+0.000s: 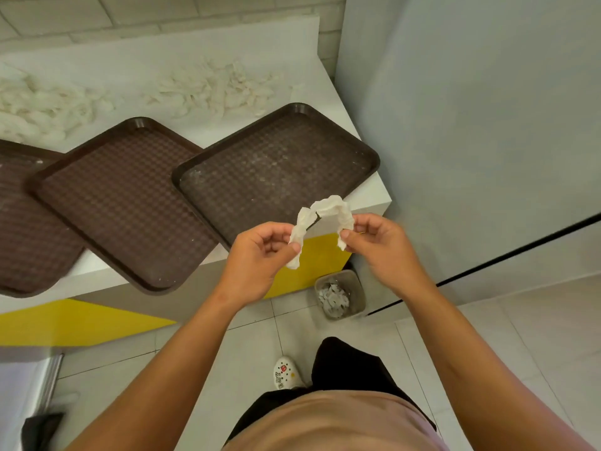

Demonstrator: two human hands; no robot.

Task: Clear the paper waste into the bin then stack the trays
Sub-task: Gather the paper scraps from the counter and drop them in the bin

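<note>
We note both hands curled in pinches: left hand (260, 252) and right hand (377, 242) each hold one end of the paper (328, 209), arched crosswise between them. The bin (356, 288) sits on the floor below, nearer our right hand; trays (276, 164) lie unstacked.

Honestly nothing readable here. The only thing close is the white clog (286, 372) down on the floor, which has a few little charms stuck on it, one red, maybe with letters, but it's way too small and blurry to make out any word or brand.
</note>
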